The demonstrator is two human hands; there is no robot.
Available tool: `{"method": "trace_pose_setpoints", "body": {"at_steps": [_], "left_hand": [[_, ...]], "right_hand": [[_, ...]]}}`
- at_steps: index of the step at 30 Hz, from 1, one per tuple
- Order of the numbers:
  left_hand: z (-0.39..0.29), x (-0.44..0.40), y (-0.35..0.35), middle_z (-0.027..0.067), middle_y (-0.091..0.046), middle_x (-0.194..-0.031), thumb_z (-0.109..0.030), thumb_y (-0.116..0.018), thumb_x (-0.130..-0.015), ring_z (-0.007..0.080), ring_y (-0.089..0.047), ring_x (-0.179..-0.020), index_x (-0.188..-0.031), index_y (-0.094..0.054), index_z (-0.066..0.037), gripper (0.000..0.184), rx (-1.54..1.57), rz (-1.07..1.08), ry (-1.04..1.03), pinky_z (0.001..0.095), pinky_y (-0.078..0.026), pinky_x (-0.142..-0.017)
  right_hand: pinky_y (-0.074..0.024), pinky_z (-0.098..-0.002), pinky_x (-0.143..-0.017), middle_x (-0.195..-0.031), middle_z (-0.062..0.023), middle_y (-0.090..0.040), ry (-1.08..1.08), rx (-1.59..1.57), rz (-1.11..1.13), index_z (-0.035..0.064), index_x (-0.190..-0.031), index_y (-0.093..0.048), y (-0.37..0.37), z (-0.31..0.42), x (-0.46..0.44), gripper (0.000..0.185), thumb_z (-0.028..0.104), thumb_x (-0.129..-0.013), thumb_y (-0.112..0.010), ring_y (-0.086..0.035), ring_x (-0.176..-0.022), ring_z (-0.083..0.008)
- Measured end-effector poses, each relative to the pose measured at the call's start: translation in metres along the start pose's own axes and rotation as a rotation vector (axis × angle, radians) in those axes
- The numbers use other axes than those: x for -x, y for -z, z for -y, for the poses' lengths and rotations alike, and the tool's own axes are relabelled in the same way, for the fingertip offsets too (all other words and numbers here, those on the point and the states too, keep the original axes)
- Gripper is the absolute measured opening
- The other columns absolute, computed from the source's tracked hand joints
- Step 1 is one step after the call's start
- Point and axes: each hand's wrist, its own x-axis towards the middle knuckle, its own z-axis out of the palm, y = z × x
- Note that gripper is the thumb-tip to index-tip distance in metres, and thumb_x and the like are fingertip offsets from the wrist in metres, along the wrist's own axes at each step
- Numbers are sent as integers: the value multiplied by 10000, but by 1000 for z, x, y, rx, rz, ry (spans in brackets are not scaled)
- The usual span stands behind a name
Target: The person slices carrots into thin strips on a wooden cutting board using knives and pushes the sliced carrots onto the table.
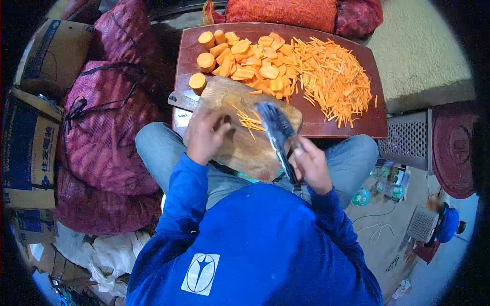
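Observation:
My right hand [310, 164] grips the handle of a wide-bladed knife [274, 125], its blade pointing up and away over the right part of a wooden cutting board [240, 148]. Thin carrot sticks [249, 121] lie on the board, left of the blade. My left hand [205, 133] is over the board's left side, slightly blurred, with fingers bent and thumb apart; I see nothing in it. Beyond the board are carrot slices [260, 61], a large heap of carrot shreds [337, 76] and several thick carrot chunks [205, 62].
The board's far end rests on a red-brown table [375, 120], its near end over my lap. Purple mesh sacks [109, 132] and cardboard boxes [28, 143] crowd the left. An orange mesh sack [280, 13] stands behind the table. Another person [448, 224] sits at far right.

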Motion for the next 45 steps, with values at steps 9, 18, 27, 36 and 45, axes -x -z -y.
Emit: {"method": "trace_pose_setpoints", "body": {"at_steps": [9,18,27,36,45], "left_hand": [[-16,13,-33,203,-648,-1130,-47,-816,-802,405,-640,-1044,-1216,-707,22,433,-60,-16,-257,450,-530,-903],[-10,9,-39,226,-621,-1026,43,-752,-807,429,-644,-946,-1158,-691,55,356,-11,-44,-285,457,-547,-815],[-28,-8,-49,212,-683,-1053,44,-736,-844,395,-674,-930,-1176,-713,25,333,7,-28,-450,452,-555,-805],[-121,-123,-120,177,-621,-1056,-26,-657,-810,378,-608,-1023,-1151,-660,-8,341,-10,52,-915,472,-504,-872],[-136,-129,-153,177,-633,-1171,-18,-700,-769,375,-595,-1143,-1284,-658,-25,517,-115,204,-750,484,-484,-971]], "right_hand": [[-384,-239,-392,-694,-19,-571,-117,-450,-35,-4,-1407,-566,9,-26,-19,421,282,-1100,-531,-468,-421,-78],[-415,-236,-380,-709,-30,-590,-208,-462,157,32,-1441,-556,-16,-25,-35,462,334,-1091,-555,-483,-420,-74],[-438,-262,-350,-699,-67,-578,-307,-786,226,63,-1480,-509,-4,-37,-38,457,302,-1091,-527,-486,-396,-101],[-370,-235,-345,-668,-7,-581,71,-407,-235,49,-1237,-609,79,6,-42,321,331,-1101,-540,-481,-409,-73],[-366,-220,-403,-683,58,-519,275,74,-463,58,-1356,-626,126,28,-64,302,193,-1094,-559,-439,-457,-28]]}}
